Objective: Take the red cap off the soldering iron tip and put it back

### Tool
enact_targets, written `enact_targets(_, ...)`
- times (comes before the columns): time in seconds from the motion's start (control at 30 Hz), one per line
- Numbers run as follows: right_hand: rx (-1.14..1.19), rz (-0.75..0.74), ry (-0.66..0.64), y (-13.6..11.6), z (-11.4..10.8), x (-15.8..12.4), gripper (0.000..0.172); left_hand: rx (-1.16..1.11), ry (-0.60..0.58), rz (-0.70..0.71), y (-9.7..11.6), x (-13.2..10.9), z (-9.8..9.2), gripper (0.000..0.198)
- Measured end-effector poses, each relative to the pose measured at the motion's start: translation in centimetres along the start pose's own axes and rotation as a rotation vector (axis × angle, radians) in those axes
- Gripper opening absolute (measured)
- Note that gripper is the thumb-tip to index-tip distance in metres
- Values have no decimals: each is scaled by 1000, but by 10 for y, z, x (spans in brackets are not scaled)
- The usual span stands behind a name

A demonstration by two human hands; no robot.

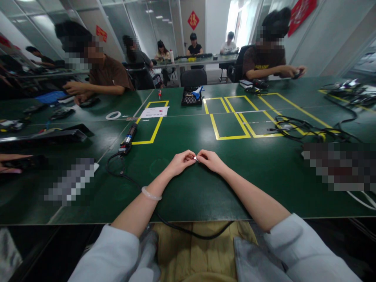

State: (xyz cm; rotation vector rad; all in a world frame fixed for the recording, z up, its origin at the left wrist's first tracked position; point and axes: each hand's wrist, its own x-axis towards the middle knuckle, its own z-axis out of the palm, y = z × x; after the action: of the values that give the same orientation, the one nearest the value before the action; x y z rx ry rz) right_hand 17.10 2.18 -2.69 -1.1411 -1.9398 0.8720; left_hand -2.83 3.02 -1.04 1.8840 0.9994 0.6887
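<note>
Over the green table (182, 192), my left hand (182, 161) and my right hand (212, 160) meet at the fingertips. Between them they pinch a tiny white and silvery piece (195, 158), too small to name. Both hands are closed on it, the thumbs and index fingers pressed together. An electric screwdriver (128, 135) with a black cable lies to the left of my left hand, apart from it. Yellow tape outlines (233, 137) mark the tabletop beyond my hands.
A black tray (192, 97) with a blue and white packet stands at the far side. A printed paper sheet (154, 112) and a roll of white tape (113, 115) lie left of it. Tangled black cables (293, 126) lie to the right. Co-workers sit across the table.
</note>
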Motion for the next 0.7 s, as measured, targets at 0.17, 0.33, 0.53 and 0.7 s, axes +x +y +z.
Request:
enact_targets(0.17,134,-25,18,1,2,-1,22,42,18,-4,-3,0,-2,31)
enact_targets(0.33,137,-52,-17,2,1,-1,18,55,13,10,-2,0,-3,31)
enact_targets(0.53,111,-47,8,1,-1,-1,16,58,2,5,-1,1,-2,31)
enact_targets(0.7,112,-34,8,0,-2,0,17,92,-24,-12,-1,1,-11,35)
